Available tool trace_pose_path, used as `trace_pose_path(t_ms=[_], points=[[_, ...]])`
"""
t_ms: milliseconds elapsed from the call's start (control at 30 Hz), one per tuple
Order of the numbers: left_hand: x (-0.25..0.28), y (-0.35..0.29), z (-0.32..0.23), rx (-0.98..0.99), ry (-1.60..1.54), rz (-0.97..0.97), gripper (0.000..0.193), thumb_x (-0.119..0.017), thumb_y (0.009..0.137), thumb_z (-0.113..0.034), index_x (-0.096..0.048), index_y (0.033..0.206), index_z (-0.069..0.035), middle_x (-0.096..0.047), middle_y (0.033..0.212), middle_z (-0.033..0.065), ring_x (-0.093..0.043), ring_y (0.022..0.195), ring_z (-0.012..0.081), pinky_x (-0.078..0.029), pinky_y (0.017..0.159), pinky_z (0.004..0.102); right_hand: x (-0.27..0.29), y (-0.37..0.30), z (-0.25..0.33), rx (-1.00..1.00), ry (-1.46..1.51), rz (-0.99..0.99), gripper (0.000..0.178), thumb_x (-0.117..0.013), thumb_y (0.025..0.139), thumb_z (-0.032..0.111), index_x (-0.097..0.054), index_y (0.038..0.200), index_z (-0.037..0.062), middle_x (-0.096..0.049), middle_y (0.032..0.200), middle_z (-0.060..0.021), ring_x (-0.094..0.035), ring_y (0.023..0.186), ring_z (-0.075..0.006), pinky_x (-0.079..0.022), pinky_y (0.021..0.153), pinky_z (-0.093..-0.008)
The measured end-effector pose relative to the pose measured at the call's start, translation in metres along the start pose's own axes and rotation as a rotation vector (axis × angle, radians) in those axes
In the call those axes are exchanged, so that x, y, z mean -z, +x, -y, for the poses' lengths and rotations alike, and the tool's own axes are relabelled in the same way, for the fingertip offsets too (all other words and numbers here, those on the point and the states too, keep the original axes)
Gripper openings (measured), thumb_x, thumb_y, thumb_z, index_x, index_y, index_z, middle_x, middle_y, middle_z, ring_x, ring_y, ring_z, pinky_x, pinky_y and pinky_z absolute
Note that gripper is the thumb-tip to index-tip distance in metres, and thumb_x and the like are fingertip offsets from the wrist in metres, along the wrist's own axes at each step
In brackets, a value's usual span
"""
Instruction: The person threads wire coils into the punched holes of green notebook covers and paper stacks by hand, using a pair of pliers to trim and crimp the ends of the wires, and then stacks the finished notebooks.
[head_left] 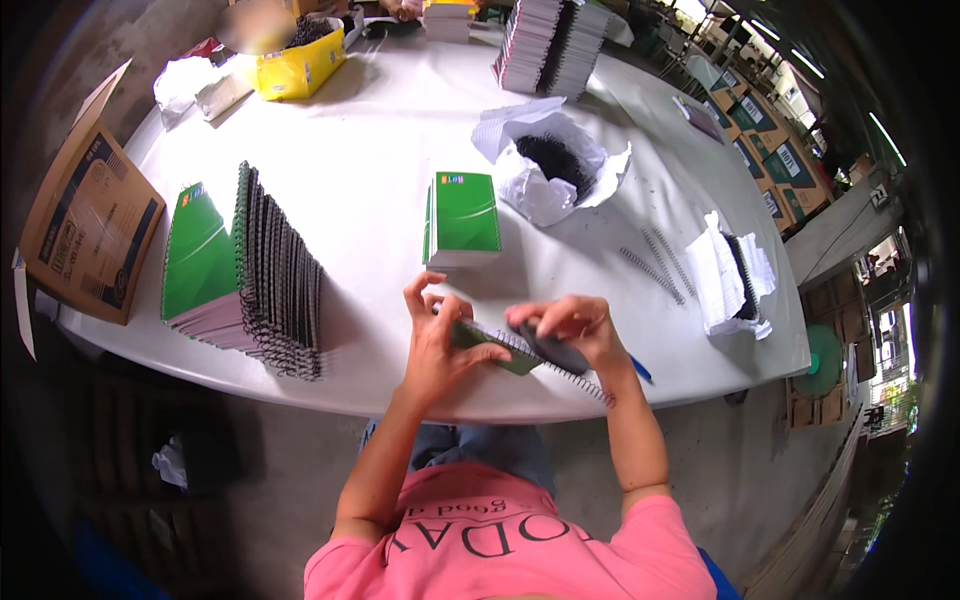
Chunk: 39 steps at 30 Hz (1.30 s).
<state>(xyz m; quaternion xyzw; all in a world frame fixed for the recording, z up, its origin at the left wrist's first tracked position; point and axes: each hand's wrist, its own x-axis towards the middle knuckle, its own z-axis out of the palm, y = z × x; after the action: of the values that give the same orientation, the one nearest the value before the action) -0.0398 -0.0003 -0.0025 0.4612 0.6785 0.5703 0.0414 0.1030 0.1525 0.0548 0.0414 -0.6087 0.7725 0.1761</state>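
Coil threading seems in hand: a springy dark coil (585, 386) trails from the edge of a thin green notebook (518, 362), just below centre frame. The left hand (440, 338) pinches the notebook between thumb and curled fingers; the right hand (575, 325) is half closed over a dark, smooth flap (562, 354), though blur hides its exact grip. Feeding further likely calls for aligned holes.

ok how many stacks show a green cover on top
2: the bound stack at left and the small stack mid-table. The far stack is cut off, so it could be another.
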Motion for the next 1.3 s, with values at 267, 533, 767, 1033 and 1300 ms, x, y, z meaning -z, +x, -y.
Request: trace_pose_path(t_ms=[267, 533, 767, 1033, 1300], points=[[-0.001, -0.002, 0.016, 0.063, -0.145, -0.038, 0.089, -0.093, 0.043, -0.036, -0.036, 0.104, -0.004, -0.035, 0.105, 0.0121, -0.043, 0.093, 0.0248, -0.043, 0.079, 0.0352, -0.018, 0.016, 0.003, 0.017, -0.383, 0.186, 0.047, -0.044, 0.063, -0.019, -0.072, 0.094, 0.0023, -0.066, 0.109, -0.0156, -0.061, 0.107, -0.0222, -0.044, 0.097, -0.0316], [0.0, 0.0, 0.015, 0.265, -0.301, 0.101, 0.1, -0.094, 0.042, -0.032, -0.029, 0.11, -0.001, -0.036, 0.104, 0.0117, -0.043, 0.094, 0.0234, -0.041, 0.083, 0.0327, -0.011, 0.033, -0.012, -0.091, -0.738, -0.034, 0.048, -0.05, 0.064, -0.017, -0.072, 0.099, 0.0063, -0.067, 0.106, -0.0142, -0.064, 0.095, -0.0211, -0.049, 0.084, -0.0282], [0.003, 0.006, -0.002, 0.239, -0.259, 0.092, 0.099, -0.094, 0.043, -0.034, -0.025, 0.107, -0.003, -0.035, 0.104, 0.0116, -0.042, 0.098, 0.0235, -0.038, 0.09, 0.0327, -0.009, 0.038, -0.023, -0.135, -0.701, -0.108, 0.045, -0.048, 0.067, -0.014, -0.072, 0.098, 0.0074, -0.068, 0.104, -0.0142, -0.065, 0.093, -0.021, -0.051, 0.083, -0.0274], [-0.002, 0.001, 0.013, 0.067, -0.156, 0.025, 0.077, -0.088, 0.062, -0.024, -0.027, 0.104, -0.003, -0.038, 0.105, 0.0105, -0.044, 0.093, 0.0198, -0.039, 0.083, 0.0283, -0.008, 0.035, -0.012, -0.113, -0.762, -0.184, 0.043, -0.049, 0.067, -0.01, -0.073, 0.097, 0.0082, -0.067, 0.106, -0.0132, -0.064, 0.098, -0.0209, -0.049, 0.083, -0.0276], [0.011, -0.002, -0.013, 0.409, -0.802, -0.158, 0.034, -0.07, 0.077, 0.004, -0.054, 0.106, -0.003, -0.062, 0.088, 0.0053, -0.058, 0.084, 0.0104, -0.048, 0.071, 0.0229, 0.005, -0.081, 0.018, -0.615, -1.604, -0.658, 0.064, -0.062, 0.084, 0.041, -0.04, 0.14, 0.018, -0.033, 0.143, -0.0188, -0.033, 0.131, -0.0365, -0.027, 0.101, -0.0569]])
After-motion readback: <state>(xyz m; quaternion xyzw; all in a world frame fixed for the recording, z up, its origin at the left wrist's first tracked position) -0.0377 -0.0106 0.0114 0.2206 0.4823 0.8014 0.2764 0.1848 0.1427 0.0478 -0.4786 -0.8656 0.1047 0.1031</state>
